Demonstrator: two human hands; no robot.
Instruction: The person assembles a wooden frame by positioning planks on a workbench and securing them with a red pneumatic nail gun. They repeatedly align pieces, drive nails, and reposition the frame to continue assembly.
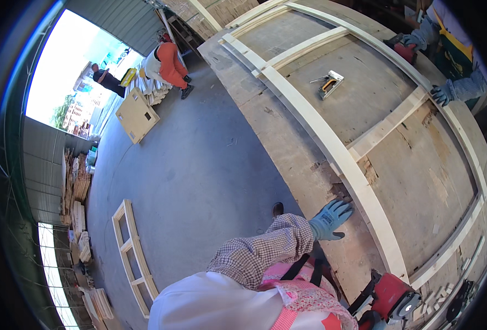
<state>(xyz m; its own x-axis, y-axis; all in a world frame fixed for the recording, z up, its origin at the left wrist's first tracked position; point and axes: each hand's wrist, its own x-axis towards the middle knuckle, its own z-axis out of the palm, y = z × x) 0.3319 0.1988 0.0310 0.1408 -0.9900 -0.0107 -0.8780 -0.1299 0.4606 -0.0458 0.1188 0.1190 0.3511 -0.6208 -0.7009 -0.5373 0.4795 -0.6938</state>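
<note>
My left hand (330,220), in a blue work glove, lies on the near edge of a worn wooden worktable (271,126), fingers spread, holding nothing. Just beyond its fingertips runs the long curved rail of a pale timber frame (331,143), which lies flat on the table with crosspieces between its rails. At the lower right a red and black nail gun (392,297) is held up beside the frame's near end. My right hand is at its handle, mostly hidden at the lower edge. A staple gun (330,84) lies inside the frame.
Across the table a co-worker's gloved hand (444,93) touches the far rail; the other is beside a red tool (405,52). Wood offcuts (438,297) lie at the lower right. A small ladder-like frame (133,253) and stacked timber (77,181) are left. A person in orange trousers (172,60) bends over.
</note>
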